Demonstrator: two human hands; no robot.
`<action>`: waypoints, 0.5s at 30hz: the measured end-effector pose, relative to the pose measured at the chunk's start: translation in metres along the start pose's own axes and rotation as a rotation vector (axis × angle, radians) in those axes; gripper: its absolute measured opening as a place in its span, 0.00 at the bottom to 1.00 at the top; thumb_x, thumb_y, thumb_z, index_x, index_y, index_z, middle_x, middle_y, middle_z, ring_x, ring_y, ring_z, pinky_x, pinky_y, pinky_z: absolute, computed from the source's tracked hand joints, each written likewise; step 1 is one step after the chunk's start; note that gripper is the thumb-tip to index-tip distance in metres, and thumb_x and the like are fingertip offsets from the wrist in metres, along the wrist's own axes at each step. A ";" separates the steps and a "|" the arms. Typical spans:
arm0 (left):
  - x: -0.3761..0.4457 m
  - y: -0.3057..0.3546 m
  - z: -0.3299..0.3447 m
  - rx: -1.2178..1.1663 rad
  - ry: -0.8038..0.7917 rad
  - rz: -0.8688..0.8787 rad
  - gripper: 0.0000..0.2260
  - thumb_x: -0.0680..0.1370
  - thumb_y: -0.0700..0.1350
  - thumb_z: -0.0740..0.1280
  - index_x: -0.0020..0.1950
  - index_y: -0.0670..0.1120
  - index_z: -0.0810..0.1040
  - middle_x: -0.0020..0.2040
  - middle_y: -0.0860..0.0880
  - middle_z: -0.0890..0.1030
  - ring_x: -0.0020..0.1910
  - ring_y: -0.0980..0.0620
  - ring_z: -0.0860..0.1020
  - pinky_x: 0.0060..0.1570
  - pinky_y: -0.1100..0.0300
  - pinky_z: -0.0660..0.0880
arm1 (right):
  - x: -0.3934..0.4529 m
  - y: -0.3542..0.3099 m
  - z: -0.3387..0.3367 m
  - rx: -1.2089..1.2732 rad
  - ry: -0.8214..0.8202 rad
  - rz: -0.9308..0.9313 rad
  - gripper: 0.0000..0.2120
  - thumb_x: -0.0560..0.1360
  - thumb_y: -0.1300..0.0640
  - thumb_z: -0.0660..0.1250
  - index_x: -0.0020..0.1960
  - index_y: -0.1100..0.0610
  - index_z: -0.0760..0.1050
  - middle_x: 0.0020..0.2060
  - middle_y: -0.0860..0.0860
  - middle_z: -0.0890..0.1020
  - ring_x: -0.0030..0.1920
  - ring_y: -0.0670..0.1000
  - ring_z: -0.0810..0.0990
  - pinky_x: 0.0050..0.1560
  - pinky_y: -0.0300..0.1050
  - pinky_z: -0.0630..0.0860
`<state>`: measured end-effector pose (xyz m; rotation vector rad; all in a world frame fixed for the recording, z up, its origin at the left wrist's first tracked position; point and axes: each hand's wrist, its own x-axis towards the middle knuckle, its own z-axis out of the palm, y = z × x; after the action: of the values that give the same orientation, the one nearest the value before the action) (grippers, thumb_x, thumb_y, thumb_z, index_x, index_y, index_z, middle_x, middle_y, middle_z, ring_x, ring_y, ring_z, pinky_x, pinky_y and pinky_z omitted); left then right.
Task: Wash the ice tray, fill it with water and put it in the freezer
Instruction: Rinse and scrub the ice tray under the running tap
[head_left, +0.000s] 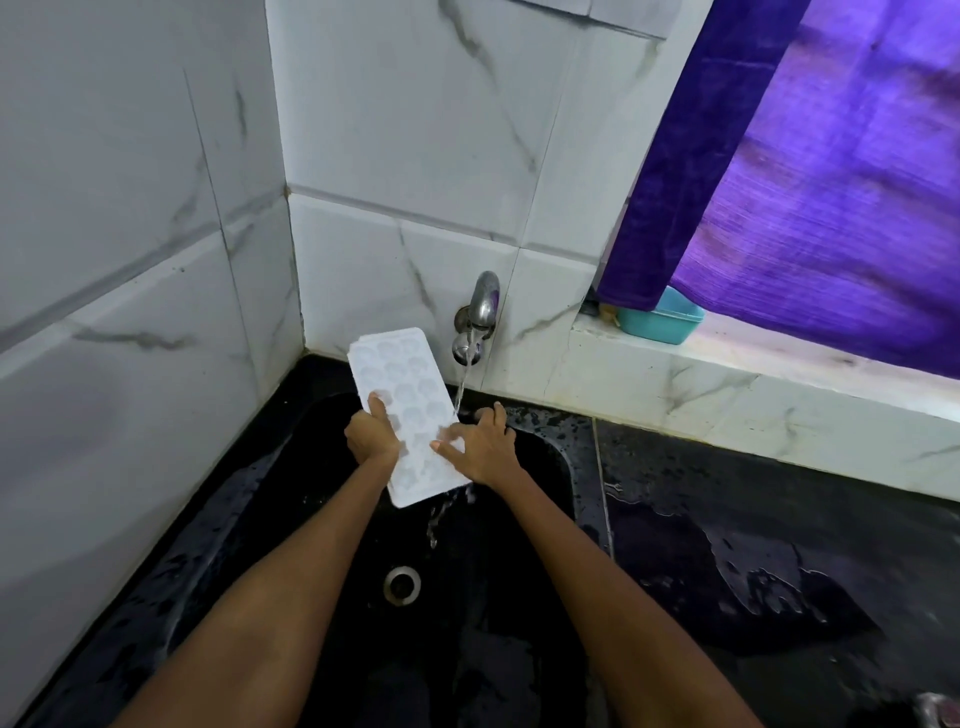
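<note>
over the black sink (332, 519) we hold the white ice tray (410, 410) tilted, its far end raised toward the wall. our left hand (371, 434) grips the tray's left edge, fingers curled round it. our right hand (480, 447) lies on the tray's right side with fingers spread and fairly straight. water (462, 382) runs from the tap (480, 306) onto the tray's right edge. the counter (779, 545) is wet.
</note>
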<state>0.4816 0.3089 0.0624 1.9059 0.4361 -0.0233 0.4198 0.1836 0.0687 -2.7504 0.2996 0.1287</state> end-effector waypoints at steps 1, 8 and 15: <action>-0.001 -0.002 0.002 -0.007 -0.009 -0.011 0.26 0.83 0.50 0.53 0.55 0.27 0.76 0.55 0.30 0.79 0.55 0.33 0.78 0.53 0.47 0.73 | 0.001 -0.003 0.000 -0.040 0.056 -0.018 0.22 0.77 0.41 0.58 0.59 0.56 0.76 0.70 0.61 0.62 0.75 0.61 0.47 0.70 0.61 0.55; 0.001 -0.002 0.002 -0.026 -0.011 -0.046 0.26 0.83 0.51 0.53 0.55 0.28 0.77 0.55 0.31 0.80 0.55 0.34 0.79 0.53 0.48 0.74 | -0.005 -0.012 0.021 -0.052 0.272 -0.006 0.22 0.78 0.42 0.57 0.64 0.57 0.69 0.70 0.60 0.63 0.74 0.60 0.52 0.66 0.60 0.63; -0.005 -0.013 0.001 0.032 -0.086 0.018 0.26 0.83 0.52 0.53 0.52 0.29 0.78 0.52 0.33 0.81 0.52 0.36 0.80 0.51 0.50 0.75 | 0.008 -0.019 0.015 -0.058 0.055 0.028 0.20 0.78 0.45 0.56 0.66 0.53 0.69 0.74 0.61 0.52 0.75 0.62 0.39 0.69 0.66 0.52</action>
<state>0.4726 0.3107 0.0517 1.9322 0.3629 -0.1005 0.4307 0.2046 0.0603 -2.8112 0.3541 0.0695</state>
